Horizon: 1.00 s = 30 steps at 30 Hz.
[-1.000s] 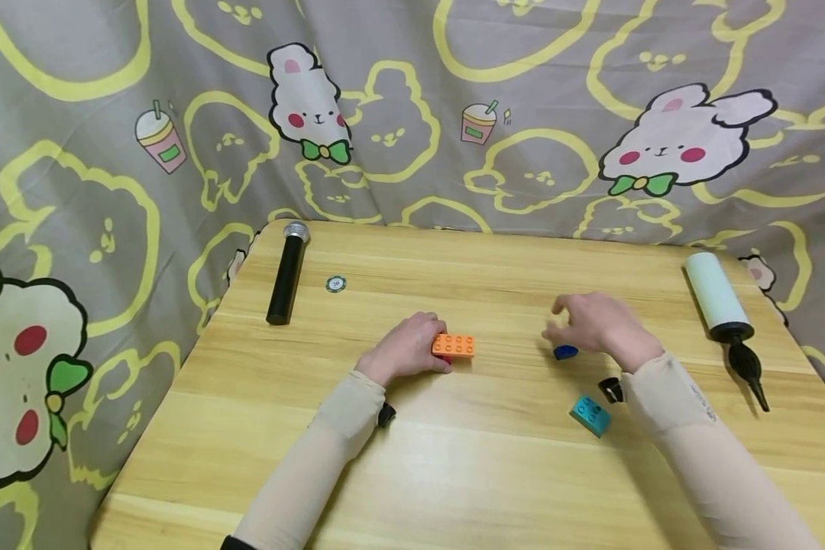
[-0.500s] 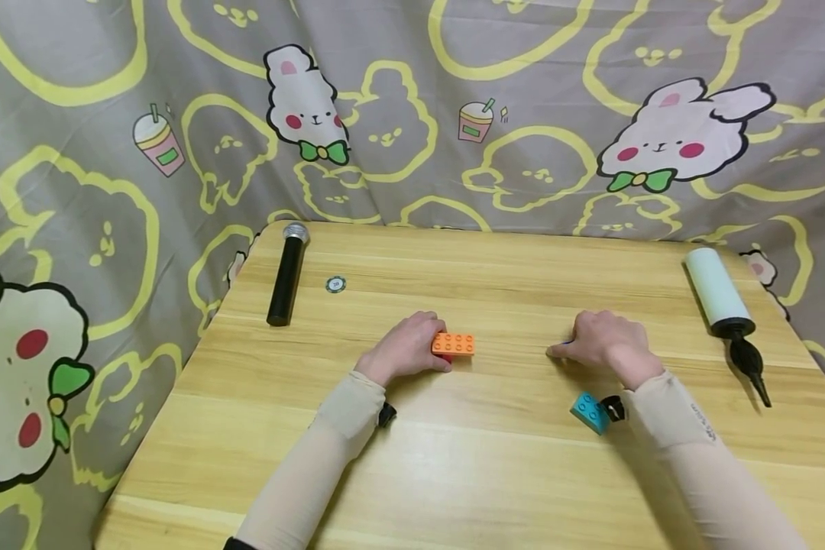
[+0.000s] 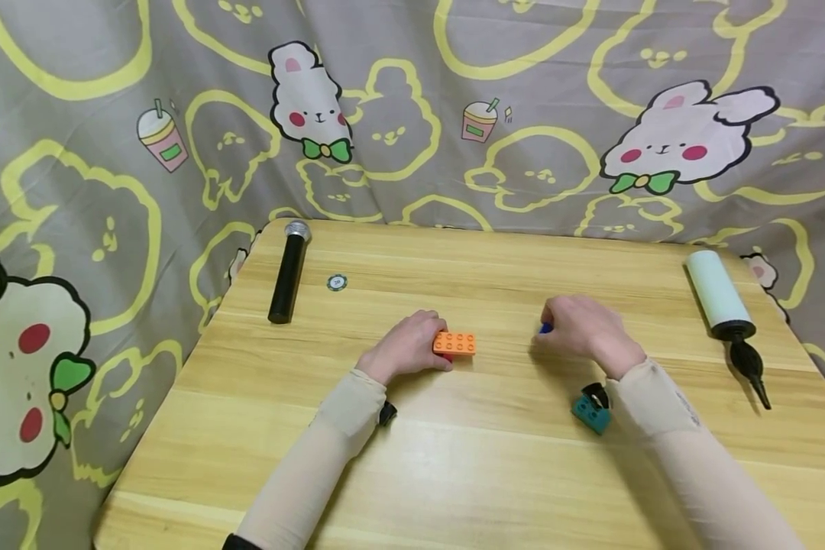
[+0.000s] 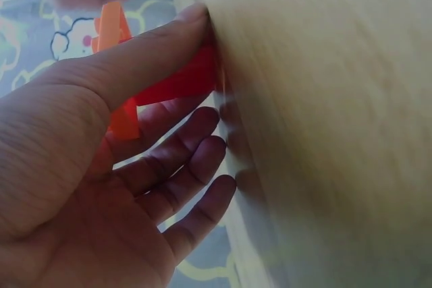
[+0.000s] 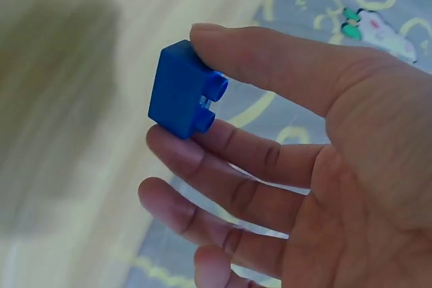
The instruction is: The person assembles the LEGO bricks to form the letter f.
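Note:
An orange brick (image 3: 454,344) lies on top of a red brick (image 4: 179,79). My left hand (image 3: 407,347) pinches the red brick between thumb and forefinger, low at the table, its other fingers loosely bent. My right hand (image 3: 584,328) is raised above the table, right of the bricks. Between its thumb and fingers it pinches a small blue brick (image 5: 179,90), whose studs face the palm; in the head view most of that brick is hidden by the hand.
A teal brick (image 3: 591,414) lies below the right wrist, partly covered by the black wrist camera. A microphone (image 3: 288,275) and a round chip (image 3: 337,283) lie at the back left, and a white-and-black pump (image 3: 719,296) at the right. A patterned curtain stands behind the table (image 3: 454,489).
My right hand came down over the blue brick, took hold of it and lifted it, moving slightly left. My left hand and the orange and red bricks have stayed in place.

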Each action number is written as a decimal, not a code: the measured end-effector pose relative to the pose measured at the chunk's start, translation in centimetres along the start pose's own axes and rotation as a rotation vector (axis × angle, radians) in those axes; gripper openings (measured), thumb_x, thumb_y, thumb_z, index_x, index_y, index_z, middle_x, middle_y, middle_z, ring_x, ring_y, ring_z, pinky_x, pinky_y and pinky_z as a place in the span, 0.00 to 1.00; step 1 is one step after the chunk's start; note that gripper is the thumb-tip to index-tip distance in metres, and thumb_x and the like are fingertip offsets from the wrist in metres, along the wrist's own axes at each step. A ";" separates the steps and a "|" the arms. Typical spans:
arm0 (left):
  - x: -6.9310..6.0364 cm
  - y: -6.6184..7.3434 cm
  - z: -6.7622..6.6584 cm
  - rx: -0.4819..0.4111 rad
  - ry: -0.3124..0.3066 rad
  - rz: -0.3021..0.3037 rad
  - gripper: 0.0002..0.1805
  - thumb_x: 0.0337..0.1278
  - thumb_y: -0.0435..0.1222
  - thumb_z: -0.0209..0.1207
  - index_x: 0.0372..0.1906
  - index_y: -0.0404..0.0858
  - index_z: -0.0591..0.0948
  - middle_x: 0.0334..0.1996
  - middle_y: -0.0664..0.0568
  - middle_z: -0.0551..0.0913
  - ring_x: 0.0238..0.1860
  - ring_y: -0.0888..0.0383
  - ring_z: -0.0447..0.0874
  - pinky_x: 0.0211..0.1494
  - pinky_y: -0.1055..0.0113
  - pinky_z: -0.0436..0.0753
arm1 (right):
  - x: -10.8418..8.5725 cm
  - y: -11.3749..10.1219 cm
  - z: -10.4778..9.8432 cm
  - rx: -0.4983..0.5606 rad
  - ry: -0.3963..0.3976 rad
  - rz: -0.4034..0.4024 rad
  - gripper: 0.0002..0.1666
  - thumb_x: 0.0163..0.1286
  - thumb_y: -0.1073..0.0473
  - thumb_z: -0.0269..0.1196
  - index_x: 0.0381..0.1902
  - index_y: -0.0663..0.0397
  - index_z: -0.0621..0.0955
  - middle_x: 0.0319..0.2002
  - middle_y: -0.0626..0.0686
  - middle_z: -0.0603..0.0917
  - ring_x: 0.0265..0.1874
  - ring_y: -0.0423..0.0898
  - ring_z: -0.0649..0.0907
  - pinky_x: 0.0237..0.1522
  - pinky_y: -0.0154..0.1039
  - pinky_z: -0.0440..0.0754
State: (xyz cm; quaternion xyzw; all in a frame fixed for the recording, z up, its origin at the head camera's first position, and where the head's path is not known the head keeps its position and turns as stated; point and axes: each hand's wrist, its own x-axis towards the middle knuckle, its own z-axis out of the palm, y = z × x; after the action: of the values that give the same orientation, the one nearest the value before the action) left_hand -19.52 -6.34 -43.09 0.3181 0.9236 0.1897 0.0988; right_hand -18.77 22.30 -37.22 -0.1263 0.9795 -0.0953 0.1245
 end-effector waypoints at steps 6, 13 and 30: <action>0.1 -0.1 0.1 0.000 0.001 0.009 0.23 0.45 0.48 0.76 0.40 0.39 0.80 0.34 0.56 0.73 0.38 0.58 0.71 0.41 0.66 0.72 | 1.0 -3.4 -1.1 -0.052 0.073 -0.114 0.20 0.59 0.49 0.72 0.44 0.56 0.85 0.34 0.50 0.84 0.28 0.46 0.79 0.27 0.44 0.76; 0.1 0.0 0.0 -0.005 -0.002 0.009 0.23 0.45 0.48 0.76 0.40 0.40 0.80 0.34 0.56 0.73 0.38 0.58 0.72 0.41 0.66 0.72 | 1.8 -6.9 -1.0 -0.065 0.104 -0.227 0.21 0.56 0.47 0.75 0.43 0.52 0.85 0.38 0.50 0.86 0.33 0.46 0.82 0.30 0.46 0.79; 0.0 -0.4 -0.1 -0.021 0.016 0.023 0.26 0.46 0.47 0.75 0.47 0.40 0.79 0.39 0.53 0.77 0.46 0.53 0.75 0.51 0.61 0.74 | 2.8 -12.2 -0.4 -0.127 0.072 -0.340 0.13 0.53 0.48 0.76 0.35 0.42 0.86 0.32 0.45 0.84 0.30 0.43 0.79 0.24 0.47 0.77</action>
State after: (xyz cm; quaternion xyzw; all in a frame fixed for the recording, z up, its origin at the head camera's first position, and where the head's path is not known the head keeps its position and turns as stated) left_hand -19.74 -6.65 -43.18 0.3259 0.9186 0.2033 0.0927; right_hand -18.81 10.02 -34.80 -0.2943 0.9519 -0.0574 0.0630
